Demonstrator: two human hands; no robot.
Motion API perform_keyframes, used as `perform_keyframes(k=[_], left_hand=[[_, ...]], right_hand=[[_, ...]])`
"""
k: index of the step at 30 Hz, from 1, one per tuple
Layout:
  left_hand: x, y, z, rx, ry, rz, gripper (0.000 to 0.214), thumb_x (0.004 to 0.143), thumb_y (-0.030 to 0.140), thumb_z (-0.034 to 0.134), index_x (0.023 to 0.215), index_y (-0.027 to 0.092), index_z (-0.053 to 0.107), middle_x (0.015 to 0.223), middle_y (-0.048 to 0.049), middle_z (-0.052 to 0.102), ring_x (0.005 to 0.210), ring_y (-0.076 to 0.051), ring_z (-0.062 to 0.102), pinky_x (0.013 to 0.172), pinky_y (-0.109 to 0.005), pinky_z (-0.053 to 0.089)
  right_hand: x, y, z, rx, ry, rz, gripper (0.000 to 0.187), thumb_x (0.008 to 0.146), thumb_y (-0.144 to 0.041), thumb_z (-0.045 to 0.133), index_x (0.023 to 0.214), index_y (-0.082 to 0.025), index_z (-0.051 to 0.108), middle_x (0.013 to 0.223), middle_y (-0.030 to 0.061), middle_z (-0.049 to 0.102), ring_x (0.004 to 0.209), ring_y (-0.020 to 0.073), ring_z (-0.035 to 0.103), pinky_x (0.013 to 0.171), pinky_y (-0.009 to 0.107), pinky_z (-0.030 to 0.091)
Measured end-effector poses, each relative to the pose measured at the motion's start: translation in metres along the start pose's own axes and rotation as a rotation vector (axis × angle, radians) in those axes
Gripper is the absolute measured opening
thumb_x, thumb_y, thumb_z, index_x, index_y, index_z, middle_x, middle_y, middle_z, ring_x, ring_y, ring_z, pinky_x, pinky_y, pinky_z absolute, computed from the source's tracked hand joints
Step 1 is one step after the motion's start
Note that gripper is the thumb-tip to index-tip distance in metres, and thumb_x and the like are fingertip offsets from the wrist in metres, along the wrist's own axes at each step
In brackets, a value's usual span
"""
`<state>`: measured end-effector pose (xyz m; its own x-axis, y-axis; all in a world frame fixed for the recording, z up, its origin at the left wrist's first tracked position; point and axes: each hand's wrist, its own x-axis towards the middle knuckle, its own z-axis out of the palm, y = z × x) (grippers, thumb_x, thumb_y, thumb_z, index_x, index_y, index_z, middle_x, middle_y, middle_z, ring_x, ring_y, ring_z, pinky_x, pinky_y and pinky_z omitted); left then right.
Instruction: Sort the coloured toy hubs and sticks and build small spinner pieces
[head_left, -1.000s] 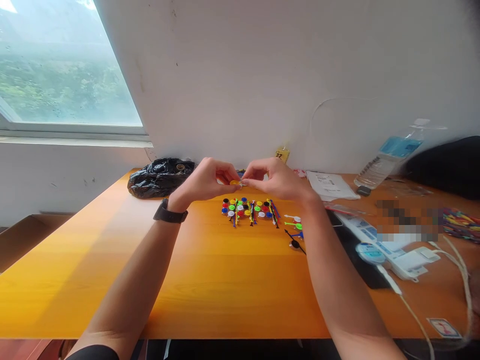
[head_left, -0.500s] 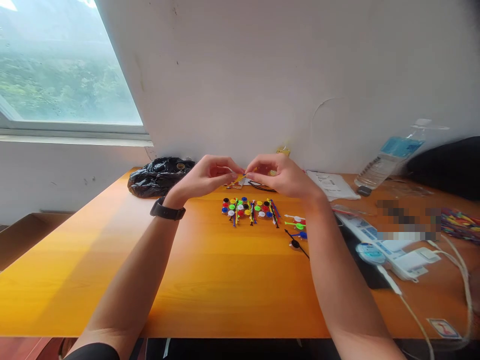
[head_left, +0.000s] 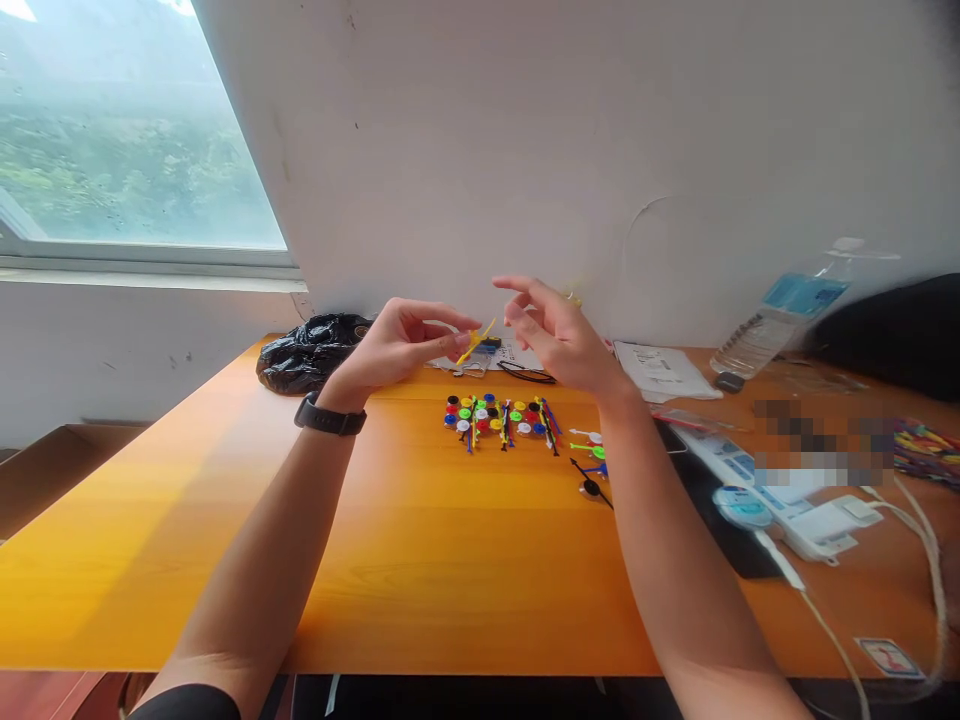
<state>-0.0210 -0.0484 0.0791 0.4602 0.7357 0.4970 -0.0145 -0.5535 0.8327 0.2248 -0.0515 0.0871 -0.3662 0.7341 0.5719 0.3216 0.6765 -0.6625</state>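
Note:
My left hand (head_left: 415, 342) pinches a thin yellow plastic arrow (head_left: 477, 342) between thumb and fingers, tilted up to the right above the table. To the right of it, my right hand (head_left: 551, 335) is raised with its fingers apart and nothing in them. Below both hands lie small coloured discs (head_left: 484, 425) in rows, with bundles of thin coloured arrows (head_left: 547, 426) among them. Near my right forearm are several arrows fitted on discs, among them a black spinner (head_left: 591, 488) and a green spinner (head_left: 592, 451).
A black plastic bag (head_left: 311, 355) sits at the back left. Papers (head_left: 660, 370) and a tilted water bottle (head_left: 780, 310) are at the back right. A power strip (head_left: 787, 510) with cables lies right of my right forearm, on the wooden table (head_left: 420, 580).
My right hand has let go of the yellow arrow and drawn back to the right, its fingers spreading. The left hand still holds the arrow, now more visible.

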Motion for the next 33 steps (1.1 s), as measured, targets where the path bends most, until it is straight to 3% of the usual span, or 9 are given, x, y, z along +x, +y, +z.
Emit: perform_keyframes(k=[3, 5, 7, 11, 17, 24, 29, 31, 33], left_hand=[[0.002, -0.002, 0.000, 0.008, 0.071, 0.026, 0.028, 0.083, 0.041, 0.088, 0.101, 0.019, 0.084, 0.079, -0.0067, 0.074, 0.066, -0.014, 0.067, 0.056, -0.027, 0.057], [0.002, -0.003, -0.001, 0.017, 0.111, 0.032, 0.027, 0.082, 0.041, 0.089, 0.099, 0.020, 0.085, 0.075, -0.0051, 0.072, 0.062, -0.013, 0.064, 0.055, -0.026, 0.056], [0.002, -0.005, -0.002, 0.031, 0.129, 0.027, 0.026, 0.082, 0.040, 0.089, 0.099, 0.021, 0.085, 0.072, -0.0041, 0.070, 0.059, -0.012, 0.062, 0.053, -0.026, 0.055], [0.002, -0.005, -0.002, 0.031, 0.138, 0.018, 0.026, 0.082, 0.040, 0.089, 0.098, 0.019, 0.084, 0.070, -0.0034, 0.069, 0.057, -0.011, 0.060, 0.051, -0.024, 0.053], [0.002, -0.002, 0.003, 0.021, 0.129, 0.023, 0.032, 0.079, 0.042, 0.091, 0.094, 0.017, 0.080, 0.078, -0.0057, 0.073, 0.063, -0.012, 0.065, 0.052, -0.023, 0.054], [0.004, -0.005, 0.006, 0.030, 0.089, 0.044, 0.035, 0.076, 0.044, 0.093, 0.087, 0.015, 0.079, 0.076, -0.0064, 0.074, 0.064, -0.013, 0.067, 0.054, -0.024, 0.055], [0.004, -0.011, 0.004, 0.039, 0.138, 0.066, 0.034, 0.076, 0.043, 0.093, 0.089, 0.015, 0.079, 0.086, -0.0091, 0.078, 0.072, -0.017, 0.072, 0.061, -0.027, 0.060], [0.004, -0.013, 0.003, 0.049, 0.176, 0.075, 0.032, 0.075, 0.041, 0.094, 0.088, 0.015, 0.079, 0.089, -0.0097, 0.079, 0.078, -0.018, 0.073, 0.066, -0.029, 0.063], [0.004, -0.013, 0.002, 0.062, 0.208, 0.084, 0.031, 0.075, 0.039, 0.094, 0.087, 0.016, 0.079, 0.093, -0.0100, 0.080, 0.084, -0.020, 0.075, 0.072, -0.031, 0.064]], right_hand=[[-0.002, 0.001, -0.001, 0.039, -0.126, 0.082, 0.055, 0.104, -0.069, 0.044, 0.098, -0.024, 0.076, 0.081, 0.0024, 0.057, 0.068, 0.0156, 0.050, 0.067, 0.031, 0.045], [-0.002, 0.004, -0.002, 0.050, -0.246, 0.134, 0.069, 0.105, -0.072, 0.036, 0.072, -0.021, 0.070, 0.067, 0.0015, 0.049, 0.062, 0.0148, 0.045, 0.063, 0.032, 0.041], [-0.001, 0.007, -0.002, 0.055, -0.244, 0.152, 0.074, 0.104, -0.074, 0.035, 0.062, -0.020, 0.064, 0.061, 0.0005, 0.043, 0.058, 0.0140, 0.040, 0.059, 0.032, 0.037], [0.002, 0.007, -0.003, 0.099, -0.074, 0.109, 0.061, 0.103, -0.072, 0.042, 0.088, -0.022, 0.073, 0.066, -0.0003, 0.043, 0.062, 0.0153, 0.042, 0.057, 0.030, 0.035], [-0.001, -0.001, 0.000, 0.127, -0.128, 0.083, 0.048, 0.102, -0.063, 0.055, 0.131, -0.027, 0.067, 0.076, -0.0005, 0.051, 0.068, 0.0157, 0.046, 0.059, 0.029, 0.040], [-0.003, -0.008, 0.001, -0.019, -0.194, 0.075, 0.042, 0.098, -0.062, 0.062, 0.111, -0.024, 0.075, 0.079, 0.0023, 0.057, 0.072, 0.0172, 0.049, 0.060, 0.031, 0.041], [-0.003, -0.002, 0.000, 0.073, -0.177, 0.158, 0.054, 0.098, -0.068, 0.059, 0.131, -0.027, 0.067, 0.079, 0.0013, 0.060, 0.071, 0.0175, 0.053, 0.062, 0.031, 0.044], [-0.002, 0.002, 0.000, 0.106, -0.217, 0.203, 0.058, 0.099, -0.075, 0.048, 0.115, -0.025, 0.073, 0.073, 0.0011, 0.058, 0.066, 0.0167, 0.050, 0.061, 0.031, 0.043], [-0.001, 0.006, -0.002, 0.103, -0.277, 0.239, 0.072, 0.099, -0.081, 0.036, 0.080, -0.022, 0.073, 0.064, 0.0016, 0.053, 0.061, 0.0156, 0.046, 0.060, 0.032, 0.041]])
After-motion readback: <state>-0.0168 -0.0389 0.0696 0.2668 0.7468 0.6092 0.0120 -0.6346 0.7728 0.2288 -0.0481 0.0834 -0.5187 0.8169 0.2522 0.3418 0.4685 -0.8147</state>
